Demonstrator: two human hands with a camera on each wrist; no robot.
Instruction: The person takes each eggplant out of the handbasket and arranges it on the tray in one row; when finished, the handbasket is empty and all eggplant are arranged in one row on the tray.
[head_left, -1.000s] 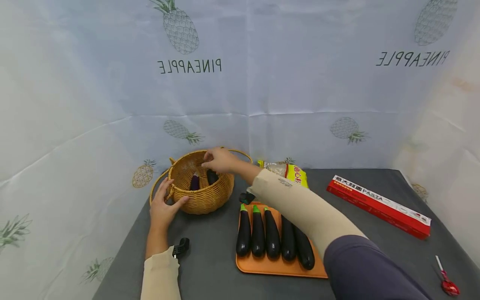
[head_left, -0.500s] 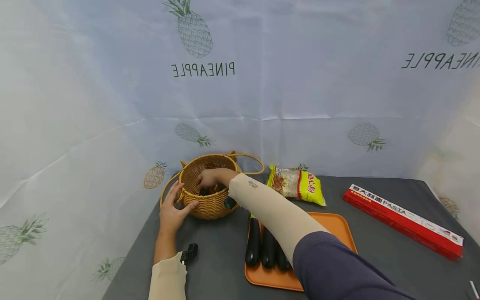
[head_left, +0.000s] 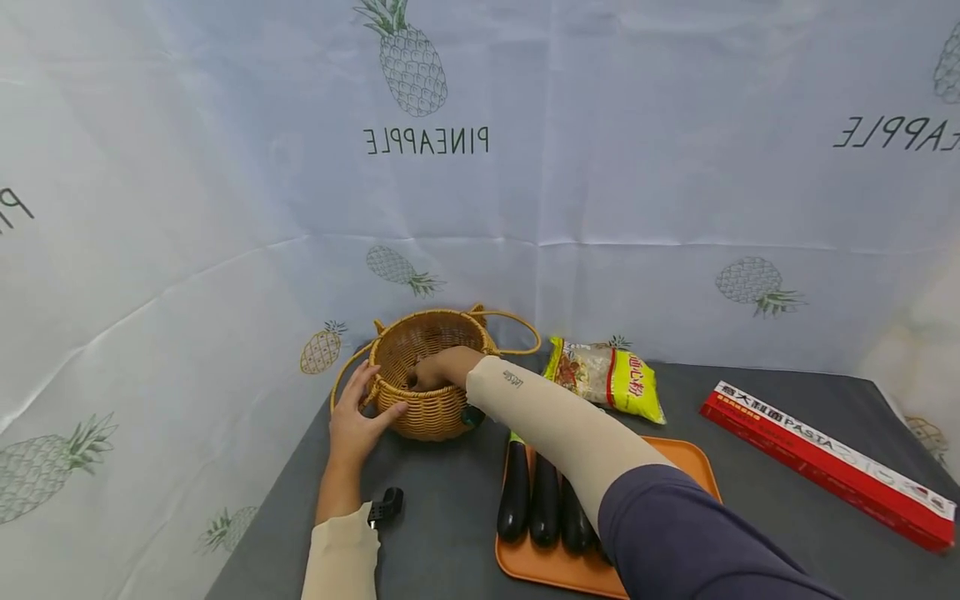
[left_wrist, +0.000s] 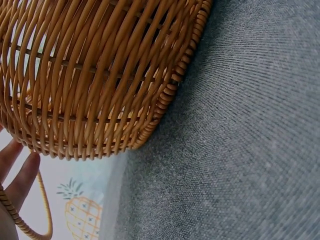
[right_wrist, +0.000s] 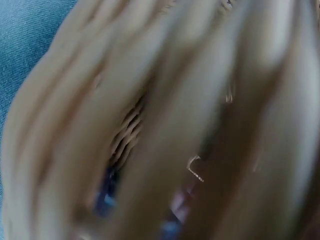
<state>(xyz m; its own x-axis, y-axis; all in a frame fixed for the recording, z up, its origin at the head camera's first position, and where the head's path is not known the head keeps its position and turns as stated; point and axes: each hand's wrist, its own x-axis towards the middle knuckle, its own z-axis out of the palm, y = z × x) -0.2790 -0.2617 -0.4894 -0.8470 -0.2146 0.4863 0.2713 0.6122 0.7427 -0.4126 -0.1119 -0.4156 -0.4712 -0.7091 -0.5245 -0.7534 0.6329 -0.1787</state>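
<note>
A round wicker basket (head_left: 431, 418) stands toward the back of the table. My left hand (head_left: 354, 425) rests against its left side, thumb and fingers spread around the outside. The left wrist view shows fingertips at the weave beside the loop handle (left_wrist: 46, 210). My right hand (head_left: 444, 368) reaches down inside over the right rim; its fingers are mostly hidden, so I cannot tell whether they hold anything. A dark eggplant (head_left: 412, 379) shows slightly by those fingers. Blurred wicker fills the right wrist view, with dark shine through the gaps.
Several eggplants (head_left: 514, 493) lie side by side on an orange tray (head_left: 686, 457), partly under my right arm. A yellow pasta bag (head_left: 603, 379) lies behind the tray. A long red pasta box (head_left: 825, 462) sits at the right. Pineapple-printed cloth hangs behind the table.
My right hand has moved from above the basket down into it, covering the eggplants that showed inside. My left hand keeps its place on the basket. The head view has turned left.
</note>
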